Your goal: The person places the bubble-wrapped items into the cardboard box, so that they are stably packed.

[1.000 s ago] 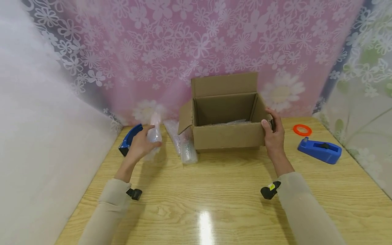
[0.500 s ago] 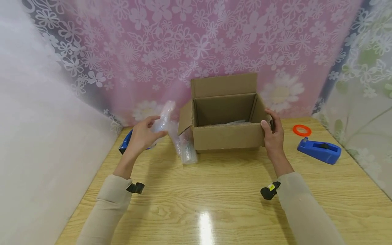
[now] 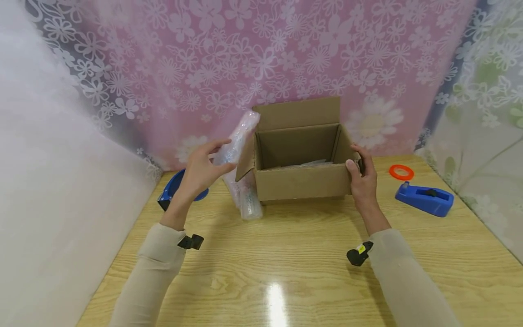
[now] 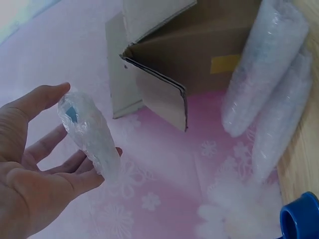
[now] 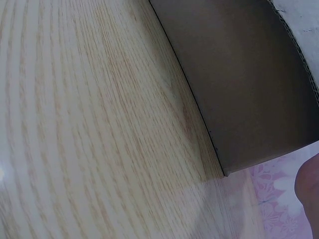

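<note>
My left hand (image 3: 202, 170) grips a bubble-wrapped bundle (image 3: 239, 136) between thumb and fingers, raised beside the left flap of the cardboard box (image 3: 304, 184). In the left wrist view a small blue patch shows through the wrap of this bundle (image 4: 89, 132). My right hand (image 3: 363, 177) holds the box's right side at its front corner, thumb on the front wall. The box stands with its top flaps apart, and some clear wrap (image 3: 314, 163) shows inside. Two more bubble-wrapped bundles (image 4: 266, 64) lie on the table against the box's left side.
Behind my left wrist lies a blue tape dispenser (image 3: 165, 197), partly hidden by the arm. On the right are a blue desktop tape dispenser (image 3: 425, 200) and an orange-red tape ring (image 3: 402, 172). A floral curtain (image 3: 196, 81) hangs behind the wooden table (image 3: 245, 263).
My left hand has lifted the bubble-wrapped bundle from near the left tape dispenser and carried it up and right to the box's left flap. My right hand has stayed on the box.
</note>
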Demonstrator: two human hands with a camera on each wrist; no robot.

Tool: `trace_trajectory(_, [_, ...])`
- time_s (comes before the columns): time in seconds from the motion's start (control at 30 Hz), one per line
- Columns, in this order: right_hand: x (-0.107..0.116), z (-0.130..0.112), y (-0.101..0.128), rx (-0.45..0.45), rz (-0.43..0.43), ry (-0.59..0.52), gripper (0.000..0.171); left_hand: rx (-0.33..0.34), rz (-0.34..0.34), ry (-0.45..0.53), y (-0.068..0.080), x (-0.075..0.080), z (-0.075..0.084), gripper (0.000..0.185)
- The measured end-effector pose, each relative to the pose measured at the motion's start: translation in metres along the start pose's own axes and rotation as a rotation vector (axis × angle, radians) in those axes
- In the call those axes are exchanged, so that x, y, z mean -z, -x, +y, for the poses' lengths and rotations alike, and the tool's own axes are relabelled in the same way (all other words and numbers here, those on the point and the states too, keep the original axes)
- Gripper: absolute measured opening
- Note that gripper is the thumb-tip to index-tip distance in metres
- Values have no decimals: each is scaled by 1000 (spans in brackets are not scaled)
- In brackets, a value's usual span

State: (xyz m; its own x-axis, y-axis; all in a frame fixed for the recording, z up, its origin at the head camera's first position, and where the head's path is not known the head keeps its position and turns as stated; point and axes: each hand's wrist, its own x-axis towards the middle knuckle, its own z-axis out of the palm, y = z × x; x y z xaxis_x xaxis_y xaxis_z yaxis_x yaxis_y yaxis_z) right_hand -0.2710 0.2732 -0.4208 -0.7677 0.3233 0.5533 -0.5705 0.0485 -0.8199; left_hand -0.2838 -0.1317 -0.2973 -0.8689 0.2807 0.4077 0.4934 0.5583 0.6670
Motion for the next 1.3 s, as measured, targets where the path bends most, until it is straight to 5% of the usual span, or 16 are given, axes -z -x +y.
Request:
trace_trajectory(0.37, [0, -2, 1, -4, -4, 8, 45, -150, -100, 75, -31, -32, 22, 58])
trace_trajectory(0.77, [-1, -8, 3, -3, 1, 10, 45, -205, -160, 8, -55, -82, 37, 56])
trace_trajectory(0.93, [-1, -9, 5, -24, -2, 19, 45, -213, -199, 50, -59, -101, 37, 55])
trace_trajectory(1.3, [1, -4, 2, -24, -4, 6, 44, -189, -206, 69, -66, -127, 30, 56])
